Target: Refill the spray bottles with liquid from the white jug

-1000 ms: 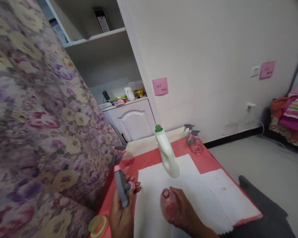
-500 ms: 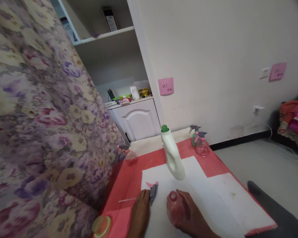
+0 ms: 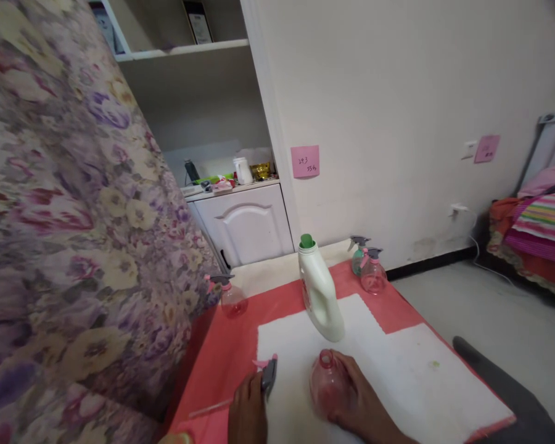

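Observation:
My left hand (image 3: 248, 407) is closed around a grey and pink trigger spray head (image 3: 269, 375), whose thin dip tube (image 3: 208, 408) sticks out to the left. My right hand (image 3: 363, 401) grips a clear pink spray bottle (image 3: 329, 388) from its right side. The bottle stands upright with its neck uncovered, over the white sheet (image 3: 287, 342). Just behind it is a large pale green jug (image 3: 321, 296) with a handle and a green piece in its mouth.
A pink spray bottle (image 3: 234, 301) stands at the table's back left. Another pink one (image 3: 374, 277) and a green one (image 3: 357, 262) stand at the back right. A round yellowish object (image 3: 178, 438) is cut off at the bottom edge. A floral curtain (image 3: 97, 246) hangs along the left.
My left hand and the spray head have moved left and toward me, away from the bottle. The right hand keeps its grip on the bottle. The view has turned slightly right.

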{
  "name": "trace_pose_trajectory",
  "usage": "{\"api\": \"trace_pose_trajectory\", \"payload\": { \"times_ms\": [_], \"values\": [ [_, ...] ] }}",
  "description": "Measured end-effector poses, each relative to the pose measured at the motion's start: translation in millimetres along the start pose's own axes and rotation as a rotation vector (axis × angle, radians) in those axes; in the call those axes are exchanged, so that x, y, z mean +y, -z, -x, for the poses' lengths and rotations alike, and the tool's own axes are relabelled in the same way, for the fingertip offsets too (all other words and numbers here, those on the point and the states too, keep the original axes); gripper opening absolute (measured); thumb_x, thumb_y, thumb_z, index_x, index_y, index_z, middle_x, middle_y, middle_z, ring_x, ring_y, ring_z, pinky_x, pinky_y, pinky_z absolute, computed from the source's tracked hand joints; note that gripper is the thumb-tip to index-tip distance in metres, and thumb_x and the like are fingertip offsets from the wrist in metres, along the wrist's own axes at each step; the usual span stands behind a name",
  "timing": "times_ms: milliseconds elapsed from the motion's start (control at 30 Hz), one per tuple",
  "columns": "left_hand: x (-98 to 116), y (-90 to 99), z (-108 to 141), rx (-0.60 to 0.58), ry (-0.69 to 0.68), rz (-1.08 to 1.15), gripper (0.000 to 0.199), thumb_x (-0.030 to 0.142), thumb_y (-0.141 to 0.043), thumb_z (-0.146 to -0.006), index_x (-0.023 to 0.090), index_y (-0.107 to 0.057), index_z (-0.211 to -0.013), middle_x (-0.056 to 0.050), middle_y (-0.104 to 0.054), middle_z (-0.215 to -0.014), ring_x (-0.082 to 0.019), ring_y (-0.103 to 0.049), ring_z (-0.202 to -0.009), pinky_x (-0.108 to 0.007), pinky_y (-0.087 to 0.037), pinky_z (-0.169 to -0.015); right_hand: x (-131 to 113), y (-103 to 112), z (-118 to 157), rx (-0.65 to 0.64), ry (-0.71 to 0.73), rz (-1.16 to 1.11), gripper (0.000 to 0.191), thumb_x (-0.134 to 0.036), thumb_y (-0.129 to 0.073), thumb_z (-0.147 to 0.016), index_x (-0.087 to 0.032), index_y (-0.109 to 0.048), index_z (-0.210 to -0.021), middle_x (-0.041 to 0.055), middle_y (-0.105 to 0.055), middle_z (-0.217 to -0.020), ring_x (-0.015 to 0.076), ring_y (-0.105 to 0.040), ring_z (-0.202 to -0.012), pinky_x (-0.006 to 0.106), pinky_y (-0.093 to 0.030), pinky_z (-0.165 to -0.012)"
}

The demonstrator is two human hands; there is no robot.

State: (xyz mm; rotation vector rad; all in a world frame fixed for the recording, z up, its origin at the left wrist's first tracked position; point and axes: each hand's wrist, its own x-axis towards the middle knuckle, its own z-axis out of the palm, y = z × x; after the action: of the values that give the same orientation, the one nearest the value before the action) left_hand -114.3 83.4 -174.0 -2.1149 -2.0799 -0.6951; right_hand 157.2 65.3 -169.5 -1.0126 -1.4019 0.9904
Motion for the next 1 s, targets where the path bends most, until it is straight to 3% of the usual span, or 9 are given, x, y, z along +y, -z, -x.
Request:
{"api": "trace_pose_trajectory", "payload": {
  "times_ms": [267,533,700,867,1000],
  "values": [
    [-14.5,-15.9,1.5,0.122,-0.056,-0.041,0.043,-0.002,-0.038,-0.083,0.020,-0.061,-0.111,-0.006,-0.068,-0.109,-0.020,-0.064,-0.103,-0.035,-0.052,-0.092,-8.8,-36.6,-47.3,0.003,-0.026,0.058,0.086,-0.007,-0.070,-0.053,-0.026,-0.044,-0.132,0.0079,-0.053,-0.134,0.0309,-0.048,-0.129,0.046,-0.034,-0.112],
    [-22.4,-29.1,2.1,0.102,-0.050,-0.029,0.043,0.001,-0.036,-0.083,0.012,-0.059,-0.117,-0.013,-0.064,-0.118,-0.024,-0.061,-0.109,-0.039,-0.052,-0.095,7.1,-43.1,-44.0,-0.053,-0.118,0.058,0.092,-0.011,-0.073,-0.055,-0.022,-0.035,-0.138,0.0120,-0.046,-0.141,0.0299,-0.044,-0.133,0.044,-0.032,-0.114],
    [-32.6,-38.5,4.1,0.148,-0.081,-0.030,0.048,-0.001,-0.038,-0.078,0.009,-0.057,-0.120,-0.016,-0.061,-0.122,-0.026,-0.059,-0.113,-0.043,-0.051,-0.097,5.8,-25.9,-36.4,-0.061,-0.064,0.078,0.095,-0.011,-0.077,-0.052,-0.022,-0.039,-0.138,0.0118,-0.046,-0.143,0.0309,-0.042,-0.135,0.047,-0.030,-0.115],
    [-41.1,-39.7,5.0,0.159,-0.104,0.016,0.054,-0.002,-0.043,-0.073,0.016,-0.057,-0.122,-0.011,-0.063,-0.119,-0.023,-0.061,-0.111,-0.039,-0.052,-0.096,-6.0,15.0,-43.7,0.099,0.005,0.037,0.048,-0.029,-0.066,-0.077,-0.023,-0.055,-0.124,0.0104,-0.059,-0.128,0.0266,-0.056,-0.123,0.044,-0.042,-0.108],
    [-44.8,-41.9,3.3,0.182,-0.116,-0.007,0.055,-0.004,-0.042,-0.072,0.015,-0.059,-0.121,-0.011,-0.064,-0.118,-0.024,-0.062,-0.110,-0.038,-0.053,-0.095,-17.4,39.1,-72.1,0.289,0.007,0.031,0.038,-0.039,-0.065,-0.080,-0.020,-0.059,-0.113,0.0117,-0.066,-0.114,0.0267,-0.064,-0.106,0.044,-0.052,-0.095]
  ]
}}
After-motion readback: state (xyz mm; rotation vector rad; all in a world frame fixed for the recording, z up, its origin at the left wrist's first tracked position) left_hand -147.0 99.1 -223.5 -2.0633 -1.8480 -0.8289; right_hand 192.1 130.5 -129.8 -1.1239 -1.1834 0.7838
